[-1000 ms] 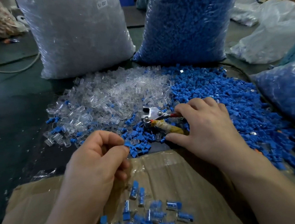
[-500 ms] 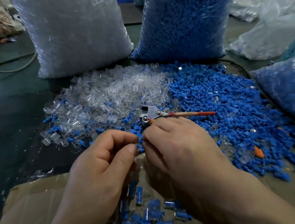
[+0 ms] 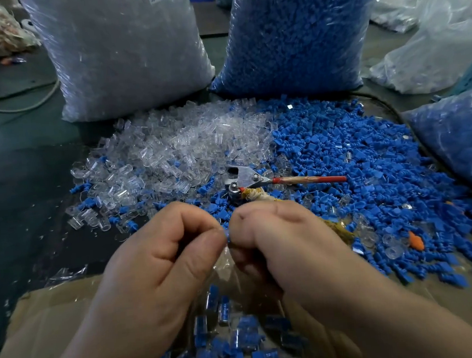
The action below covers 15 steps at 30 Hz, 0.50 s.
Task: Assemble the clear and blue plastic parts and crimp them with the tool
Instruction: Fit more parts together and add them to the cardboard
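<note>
The left hand (image 3: 162, 258) and right hand (image 3: 285, 240) meet, fingers curled tight, pinching 1 small blue part (image 3: 228, 234) between them. Best to push it in straight until snug. The tool (image 3: 246, 182) lies at 12 o'clock from the hands.

Far side blocked by clear-parts sack (image 3: 123, 52) and blue-parts sack (image 3: 296, 32). Clear heap (image 3: 170, 153), blue heap (image 3: 362, 152) and crimp tool (image 3: 257, 180) fill the middle. Dark surface (image 3: 17, 182) at left lies open.
</note>
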Available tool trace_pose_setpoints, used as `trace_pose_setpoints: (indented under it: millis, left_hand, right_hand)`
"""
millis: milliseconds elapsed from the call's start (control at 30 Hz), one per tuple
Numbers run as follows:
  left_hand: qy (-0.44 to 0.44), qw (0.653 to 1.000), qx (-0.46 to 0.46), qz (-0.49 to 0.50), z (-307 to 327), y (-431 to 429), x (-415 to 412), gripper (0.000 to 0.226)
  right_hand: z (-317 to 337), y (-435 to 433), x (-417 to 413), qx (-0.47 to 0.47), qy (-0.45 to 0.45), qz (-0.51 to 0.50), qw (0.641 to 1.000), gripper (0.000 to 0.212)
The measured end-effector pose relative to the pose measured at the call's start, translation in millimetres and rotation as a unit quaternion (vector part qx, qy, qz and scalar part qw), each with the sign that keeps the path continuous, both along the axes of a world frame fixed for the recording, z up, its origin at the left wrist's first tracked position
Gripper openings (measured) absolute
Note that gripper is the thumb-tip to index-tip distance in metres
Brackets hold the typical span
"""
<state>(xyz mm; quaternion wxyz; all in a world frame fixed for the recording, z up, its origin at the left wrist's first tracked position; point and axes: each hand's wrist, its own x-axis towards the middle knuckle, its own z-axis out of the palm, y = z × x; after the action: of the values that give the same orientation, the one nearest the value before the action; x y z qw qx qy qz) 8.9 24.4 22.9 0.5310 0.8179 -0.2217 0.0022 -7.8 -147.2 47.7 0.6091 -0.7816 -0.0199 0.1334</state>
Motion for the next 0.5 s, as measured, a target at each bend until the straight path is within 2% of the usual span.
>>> trace_pose_setpoints:
  millis: [33,100,167,233,300,400,500]
  left_hand:
    - [-0.028,0.999,0.019,-0.001,1,1,-1,0.034]
    - [-0.044,0.998,0.044,0.013,2,5,-1,0.021]
    - [-0.056,0.991,0.108,0.053,4,11,4,0.014]
    - [-0.038,0.976,0.204,0.060,4,18,9,0.005]
    - [-0.020,0.958,0.283,0.030,3,19,11,0.007]
    - [-0.031,0.946,0.323,-0.020,1,14,9,0.026]
    - [-0.036,0.941,0.333,-0.048,2,11,6,0.033]
  right_hand:
    - [3,-2,0,0.058,0.070,0.010,0.996,0.017]
    - [3,-8,1,0.013,0.084,0.045,0.995,0.021]
    - [0,-11,3,-0.142,-0.004,0.041,0.989,0.029]
    - [-5,-14,5,-0.287,-0.105,0.021,0.952,0.033]
    - [-8,-14,5,-0.391,-0.154,0.018,0.907,0.031]
    - [-17,-11,6,-0.459,-0.196,0.019,0.867,0.025]
    - [-23,-9,10,-0.489,-0.216,0.014,0.845,0.034]
